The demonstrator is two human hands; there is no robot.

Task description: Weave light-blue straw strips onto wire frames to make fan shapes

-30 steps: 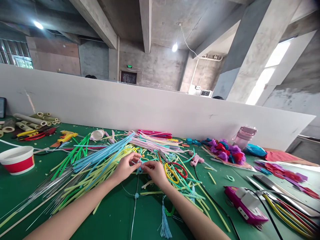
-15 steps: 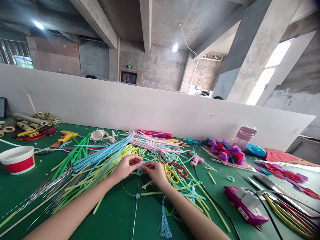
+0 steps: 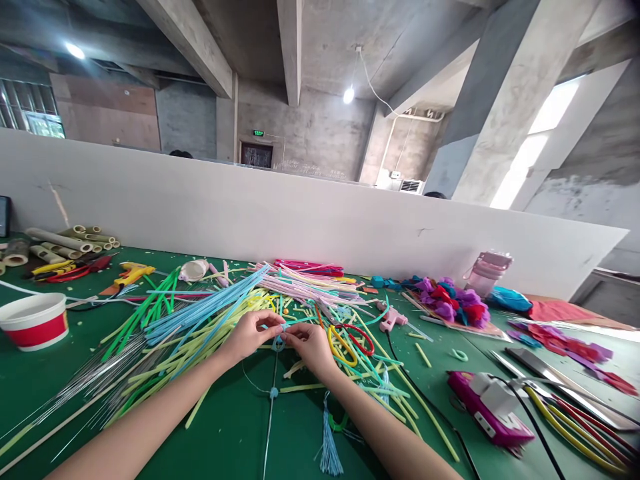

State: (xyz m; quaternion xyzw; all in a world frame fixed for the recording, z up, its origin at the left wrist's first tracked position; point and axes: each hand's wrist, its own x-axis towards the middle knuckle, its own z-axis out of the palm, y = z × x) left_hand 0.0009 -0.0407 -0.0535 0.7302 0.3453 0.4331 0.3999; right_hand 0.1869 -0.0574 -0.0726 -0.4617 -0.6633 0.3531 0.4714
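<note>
My left hand and my right hand meet over the middle of the table, thumbs and fingertips pinched together. Between them is a small light blue looped piece, partly hidden by the fingers. A thin pale cord runs down from it toward me, with a small blue bead partway along. Fine wire curves out to the left of the cord. Just right of my right hand lie scissors with yellow and red handles. A light blue tassel rests below my right forearm.
Blue sticks and yellow-green sticks spread to the left. A paper cup stands at far left. Pink glue gun, purple power strip and large shears are at right. A white partition closes the back.
Almost nothing differs. Both hands keep their pinch on the blue looped piece, and the whole view has shifted very slightly.
</note>
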